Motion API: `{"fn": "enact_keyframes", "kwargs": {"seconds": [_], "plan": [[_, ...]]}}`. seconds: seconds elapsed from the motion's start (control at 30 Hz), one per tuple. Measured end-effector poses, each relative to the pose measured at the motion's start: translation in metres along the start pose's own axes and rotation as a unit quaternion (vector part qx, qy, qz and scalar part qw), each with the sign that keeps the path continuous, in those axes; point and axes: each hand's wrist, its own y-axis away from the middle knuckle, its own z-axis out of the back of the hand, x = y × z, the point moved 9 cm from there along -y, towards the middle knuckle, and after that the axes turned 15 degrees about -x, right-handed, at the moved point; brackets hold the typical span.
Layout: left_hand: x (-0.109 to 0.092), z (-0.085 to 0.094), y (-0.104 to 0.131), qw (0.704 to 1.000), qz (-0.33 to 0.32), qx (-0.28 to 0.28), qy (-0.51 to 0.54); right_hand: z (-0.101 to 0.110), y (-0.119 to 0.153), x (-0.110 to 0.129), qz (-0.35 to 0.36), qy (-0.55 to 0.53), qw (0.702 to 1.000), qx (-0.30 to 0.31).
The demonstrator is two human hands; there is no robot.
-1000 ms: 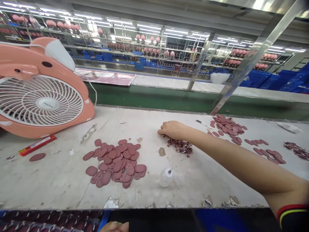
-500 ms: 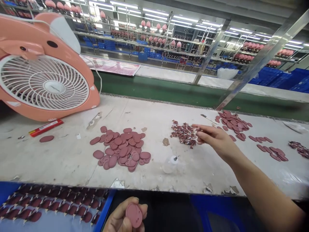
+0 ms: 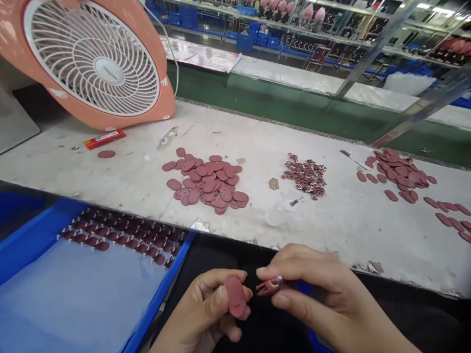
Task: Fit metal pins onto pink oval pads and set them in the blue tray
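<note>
Between the thumb and fingers of my left hand point(image 3: 208, 309) is a dark pink oval disc point(image 3: 234, 295) with small holes near its lower end; the edge of another seems to show behind it. My right hand point(image 3: 320, 294) pinches a small dark red, pronged piece point(image 3: 270, 286) with a whitish part on it. The two hands are close together in front of the table edge, the piece just right of the disc and apart from it. On the table lie a heap of similar oval discs point(image 3: 209, 182) and a smaller pile of the pronged pieces point(image 3: 305, 175).
Below left, a blue tray point(image 3: 147, 314) holds rows of assembled discs on a pale sheet. An orange fan point(image 3: 167, 93) stands at the back left, near a red box point(image 3: 104, 139). More discs point(image 3: 401, 169) lie at right. Metal posts rise behind the table point(image 3: 128, 191).
My right hand has come back from the pile of small pieces with one in its fingers, now beside my left hand. The left hand still holds the disc. The view has tilted down.
</note>
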Motion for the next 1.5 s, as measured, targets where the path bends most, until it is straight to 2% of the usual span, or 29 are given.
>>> {"fn": "enact_keyframes", "kwargs": {"seconds": [0.2, 0.37, 0.77, 1.1, 1.5], "plan": [[0.000, -0.002, -0.001, 1.000, 0.003, 0.018, 0.006, -0.013, -0.007, -0.004, -0.010, 0.029, 0.999, 0.015], [0.000, -0.003, -0.002, 1.000, 0.010, 0.026, 0.004, -0.020, -0.007, -0.002, -0.004, 0.035, 0.998, 0.057], [0.006, -0.004, -0.005, 0.999, 0.026, 0.026, 0.001, -0.023, -0.010, 0.005, 0.017, 0.109, 0.987, 0.118], [0.008, -0.002, -0.006, 0.999, 0.031, 0.020, 0.008, -0.027, -0.015, 0.011, 0.048, 0.104, 0.985, 0.128], [0.008, -0.001, -0.009, 0.999, 0.031, 0.012, -0.002, -0.035, -0.013, 0.014, 0.097, 0.176, 0.967, 0.160]]}}
